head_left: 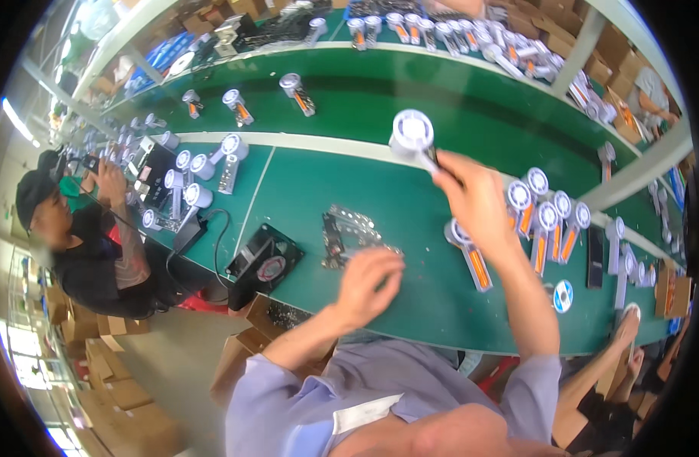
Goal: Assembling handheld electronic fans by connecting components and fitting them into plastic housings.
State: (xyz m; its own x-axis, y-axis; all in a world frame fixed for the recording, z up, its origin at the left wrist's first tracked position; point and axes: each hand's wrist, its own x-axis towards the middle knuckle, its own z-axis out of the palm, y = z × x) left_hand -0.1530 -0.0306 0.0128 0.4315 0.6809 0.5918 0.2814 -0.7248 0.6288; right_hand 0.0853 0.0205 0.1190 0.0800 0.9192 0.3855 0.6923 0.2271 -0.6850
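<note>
My right hand (471, 194) is raised over the green workbench, its fingers closed around the handle of a white handheld fan (411, 131) with a round grille head. My left hand (368, 286) is lower, near the bench's front edge. Its fingers are loosely curved, with a gap beside the thumb, and nothing shows in them. Just beyond it lies a loose pile of small circuit boards (355, 227). Under my right forearm rests another fan (471, 259) with an orange strip in its handle. Several similar fans (546, 221) lie right of that forearm.
A black square device (267, 259) with a round opening stands on the left. Beyond the bench runs a green conveyor belt (342, 103) carrying spaced fans. More fans crowd the upper shelf (448, 53). Co-workers sit left (98, 244) and right (627, 331). A cardboard box (246, 343) stands below.
</note>
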